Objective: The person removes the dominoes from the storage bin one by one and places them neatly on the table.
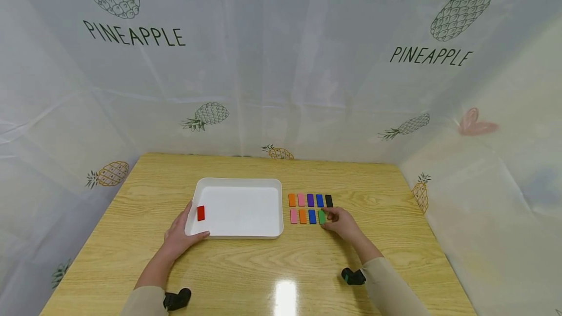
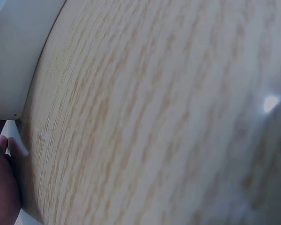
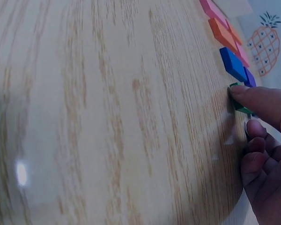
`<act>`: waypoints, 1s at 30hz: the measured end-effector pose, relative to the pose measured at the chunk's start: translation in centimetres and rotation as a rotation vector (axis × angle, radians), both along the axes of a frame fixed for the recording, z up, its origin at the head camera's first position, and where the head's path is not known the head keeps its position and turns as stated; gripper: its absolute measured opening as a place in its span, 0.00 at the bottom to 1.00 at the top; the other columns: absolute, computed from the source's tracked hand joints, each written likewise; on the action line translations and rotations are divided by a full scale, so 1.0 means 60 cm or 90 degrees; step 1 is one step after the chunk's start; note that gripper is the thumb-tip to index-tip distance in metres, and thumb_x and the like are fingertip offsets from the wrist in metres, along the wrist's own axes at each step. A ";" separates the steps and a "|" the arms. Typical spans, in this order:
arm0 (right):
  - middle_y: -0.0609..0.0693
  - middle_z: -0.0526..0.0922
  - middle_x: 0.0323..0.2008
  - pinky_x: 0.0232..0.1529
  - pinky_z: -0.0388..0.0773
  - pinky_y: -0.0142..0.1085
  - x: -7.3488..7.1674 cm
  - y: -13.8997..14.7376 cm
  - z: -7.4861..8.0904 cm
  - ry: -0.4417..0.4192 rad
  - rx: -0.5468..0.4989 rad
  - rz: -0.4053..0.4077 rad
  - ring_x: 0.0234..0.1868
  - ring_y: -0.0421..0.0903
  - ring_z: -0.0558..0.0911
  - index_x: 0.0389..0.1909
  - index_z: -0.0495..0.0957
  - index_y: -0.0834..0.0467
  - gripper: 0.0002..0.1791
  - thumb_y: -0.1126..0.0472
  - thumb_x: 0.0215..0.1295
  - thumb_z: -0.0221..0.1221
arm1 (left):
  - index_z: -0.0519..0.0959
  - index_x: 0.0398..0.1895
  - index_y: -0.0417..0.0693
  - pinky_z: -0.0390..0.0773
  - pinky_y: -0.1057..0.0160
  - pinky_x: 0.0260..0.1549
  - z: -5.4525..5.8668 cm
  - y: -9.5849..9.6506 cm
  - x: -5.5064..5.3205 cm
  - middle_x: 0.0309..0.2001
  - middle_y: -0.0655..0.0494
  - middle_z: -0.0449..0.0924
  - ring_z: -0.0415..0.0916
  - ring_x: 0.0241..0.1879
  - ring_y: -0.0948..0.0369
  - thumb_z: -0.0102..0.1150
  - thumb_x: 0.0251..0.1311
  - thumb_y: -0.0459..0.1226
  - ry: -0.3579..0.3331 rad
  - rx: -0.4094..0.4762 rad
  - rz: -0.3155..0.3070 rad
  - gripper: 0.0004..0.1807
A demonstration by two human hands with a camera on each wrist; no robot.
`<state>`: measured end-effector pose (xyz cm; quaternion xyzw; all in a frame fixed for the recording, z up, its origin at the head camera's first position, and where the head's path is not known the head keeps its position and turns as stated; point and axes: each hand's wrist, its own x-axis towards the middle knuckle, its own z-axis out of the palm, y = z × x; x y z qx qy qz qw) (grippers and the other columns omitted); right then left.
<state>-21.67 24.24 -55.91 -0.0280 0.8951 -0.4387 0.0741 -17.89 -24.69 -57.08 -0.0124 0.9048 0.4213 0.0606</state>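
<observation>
A shallow white tray point(image 1: 241, 208) lies on the wooden table with a red block point(image 1: 200, 213) inside, near its left wall. My left hand point(image 1: 181, 233) holds the tray's front left corner, thumb at the front rim and fingers along the left side. To the right of the tray, my right hand point(image 1: 342, 224) has thumb and index finger at the two ends of a small green block point(image 1: 322, 217), pinching it at the end of the front row. In the right wrist view, the thumb covers part of the green block point(image 3: 242, 107); the other fingers are curled beneath.
Beside the green block lie a blue block point(image 1: 312, 216), an orange one point(image 1: 302, 216) and a pink one point(image 1: 293, 216). Behind them runs a second row of several blocks, ending in a black block point(image 1: 329, 201). A pineapple-print sheet point(image 1: 281, 62) hangs around the table point(image 1: 232, 277).
</observation>
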 end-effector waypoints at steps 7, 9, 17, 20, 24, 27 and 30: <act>0.50 0.71 0.31 0.31 0.65 0.38 -0.002 0.000 0.000 -0.006 -0.005 -0.003 0.31 0.47 0.67 0.58 0.78 0.63 0.27 0.69 0.55 0.69 | 0.34 0.79 0.53 0.36 0.30 0.60 0.004 0.001 0.001 0.74 0.31 0.39 0.35 0.72 0.34 0.71 0.50 0.54 -0.002 0.000 -0.002 0.64; 0.50 0.71 0.31 0.31 0.65 0.38 -0.002 -0.001 0.001 -0.006 -0.006 -0.004 0.31 0.46 0.67 0.58 0.78 0.63 0.26 0.69 0.55 0.69 | 0.34 0.79 0.53 0.36 0.30 0.60 0.005 0.001 0.002 0.74 0.31 0.39 0.34 0.72 0.34 0.71 0.50 0.54 -0.004 0.000 -0.001 0.64; 0.52 0.73 0.34 0.31 0.67 0.37 -0.002 0.001 0.009 -0.002 -0.038 -0.011 0.32 0.47 0.68 0.58 0.77 0.64 0.27 0.70 0.55 0.69 | 0.35 0.79 0.52 0.36 0.30 0.60 0.005 0.002 0.001 0.74 0.31 0.39 0.34 0.71 0.33 0.71 0.50 0.54 -0.005 0.000 -0.003 0.64; 0.54 0.74 0.37 0.31 0.72 0.37 0.000 -0.002 0.017 -0.003 -0.062 -0.021 0.33 0.47 0.71 0.59 0.77 0.63 0.27 0.70 0.56 0.68 | 0.35 0.79 0.52 0.36 0.30 0.60 0.006 0.002 0.000 0.74 0.31 0.39 0.34 0.71 0.34 0.71 0.50 0.54 -0.007 -0.001 -0.005 0.64; 0.57 0.75 0.41 0.29 0.75 0.38 0.003 -0.016 0.035 -0.006 -0.083 -0.004 0.31 0.47 0.72 0.59 0.77 0.64 0.26 0.68 0.58 0.67 | 0.35 0.79 0.52 0.36 0.30 0.61 0.007 0.002 0.001 0.74 0.31 0.39 0.35 0.71 0.33 0.71 0.50 0.54 -0.009 0.001 -0.003 0.64; 0.59 0.76 0.42 0.26 0.71 0.36 0.005 -0.031 0.044 -0.003 -0.088 0.017 0.29 0.47 0.71 0.59 0.77 0.64 0.25 0.68 0.59 0.67 | 0.35 0.79 0.52 0.36 0.30 0.61 0.006 0.001 0.002 0.74 0.30 0.39 0.35 0.71 0.33 0.72 0.50 0.54 -0.007 0.001 -0.002 0.65; 0.59 0.77 0.43 0.26 0.69 0.33 0.009 -0.051 0.055 -0.005 -0.092 0.034 0.30 0.47 0.71 0.58 0.77 0.62 0.25 0.68 0.59 0.67 | 0.34 0.79 0.53 0.36 0.30 0.60 0.005 0.000 0.002 0.74 0.30 0.39 0.35 0.71 0.33 0.72 0.50 0.54 -0.005 -0.001 -0.003 0.64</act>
